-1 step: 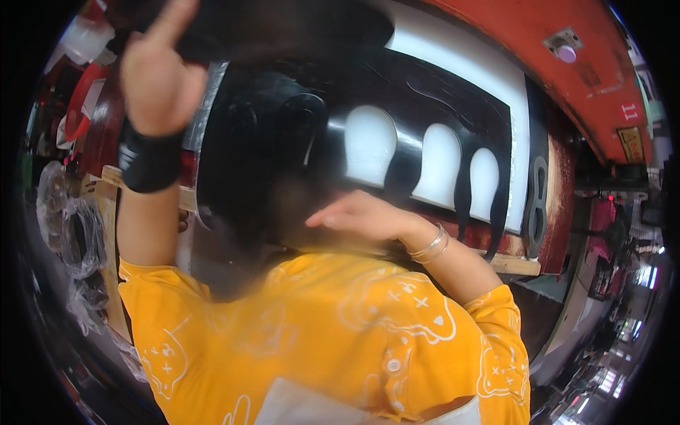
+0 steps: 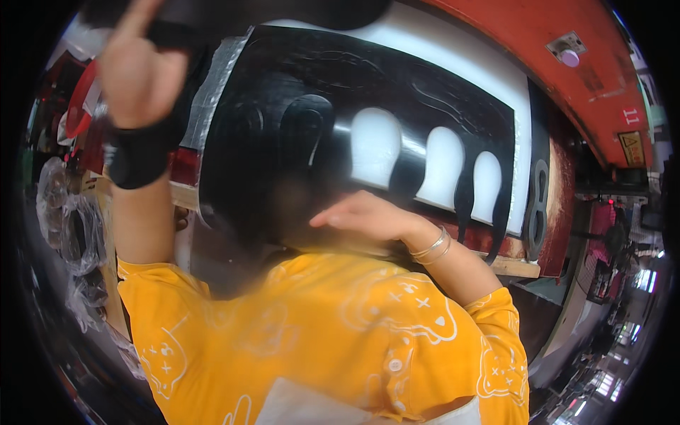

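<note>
The black sheet [image 2: 354, 88] lies at one o'clock, and I judge handling underway, left hand [image 2: 142, 83] at ten, right hand [image 2: 367, 216] central, both grips untellable, the next move needing care.

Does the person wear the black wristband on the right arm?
No, the black wristband sits at the base of the left hand.

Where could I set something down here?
The white strip between the black sheet and red machine looks bare. It's crowded upper left, around the left hand and dark piece, and lower right, by the black strips and grey loop.
</note>
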A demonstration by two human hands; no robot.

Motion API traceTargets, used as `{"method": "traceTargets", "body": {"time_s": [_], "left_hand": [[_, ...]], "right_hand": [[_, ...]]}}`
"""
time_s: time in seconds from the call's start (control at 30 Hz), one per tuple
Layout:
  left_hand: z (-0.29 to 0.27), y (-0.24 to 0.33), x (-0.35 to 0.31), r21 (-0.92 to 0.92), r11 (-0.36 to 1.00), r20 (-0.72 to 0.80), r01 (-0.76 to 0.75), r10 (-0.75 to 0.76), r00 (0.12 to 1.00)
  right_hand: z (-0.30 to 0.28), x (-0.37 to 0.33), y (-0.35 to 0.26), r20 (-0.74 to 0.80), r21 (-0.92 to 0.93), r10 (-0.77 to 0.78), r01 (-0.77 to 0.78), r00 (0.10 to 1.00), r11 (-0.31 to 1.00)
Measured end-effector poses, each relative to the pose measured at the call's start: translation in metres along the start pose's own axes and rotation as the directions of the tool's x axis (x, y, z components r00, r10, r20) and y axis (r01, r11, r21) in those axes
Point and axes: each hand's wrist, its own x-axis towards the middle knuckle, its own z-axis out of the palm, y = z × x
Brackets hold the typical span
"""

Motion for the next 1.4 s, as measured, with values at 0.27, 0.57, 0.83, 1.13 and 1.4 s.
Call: {"method": "traceTargets", "body": {"time_s": [0.27, 0.57, 0.83, 1.13, 1.4], "left_hand": [[-0.016, 0.029, -0.14, -0.509, 0.829, 0.537, -0.231, 0.515, 0.668], [0.052, 0.043, -0.142, -0.635, 0.749, 0.522, -0.187, 0.595, 0.611], [0.059, 0.056, -0.134, -0.565, 0.801, 0.654, -0.198, 0.581, 0.484], [0.069, 0.048, -0.112, -0.69, 0.716, 0.526, -0.108, 0.598, 0.605], [0.02, -0.02, -0.019, 0.109, 0.98, -0.041, -0.165, 0.17, 0.985]], "right_hand": [[0.004, 0.006, -0.002, 0.295, -0.533, -0.259, 0.383, 0.92, 0.754], [-0.029, 0.001, -0.009, 0.083, 0.301, 0.054, -0.076, 0.995, 0.951], [-0.026, -0.003, 0.019, 0.034, 0.679, -0.028, -0.003, 0.999, 0.734], [-0.01, -0.011, -0.005, -0.071, 0.644, -0.122, 0.139, 0.99, 0.752], [0.002, -0.053, -0.084, -0.442, -0.654, -0.223, -0.142, 0.869, 0.743]]}}
